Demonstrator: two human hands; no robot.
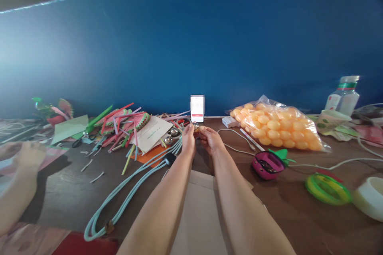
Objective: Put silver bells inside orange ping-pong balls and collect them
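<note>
My left hand (188, 140) and my right hand (212, 138) are raised close together over the table in the middle of the view. Between their fingertips is a small shiny metal bell-like piece (196, 126), partly covered by the fingers. Both hands are closed in a pinch on it. Just left of my left hand lie shiny silver balls (168, 140) and a loop of pale blue cord (119, 191) with a dark bead (170, 158). Directly behind my hands a phone (197, 107) stands upright with its screen lit. A beige sheet (200, 211) lies under my forearms.
Coloured paper strips (119, 123), scissors (80, 139) and a white printed sheet (154, 133) are at left. Another person's hand (30, 155) works at far left. At right are a bag of orange balls (278, 123), a magenta pouch (267, 166), tape rolls (328, 189) and a bottle (342, 97).
</note>
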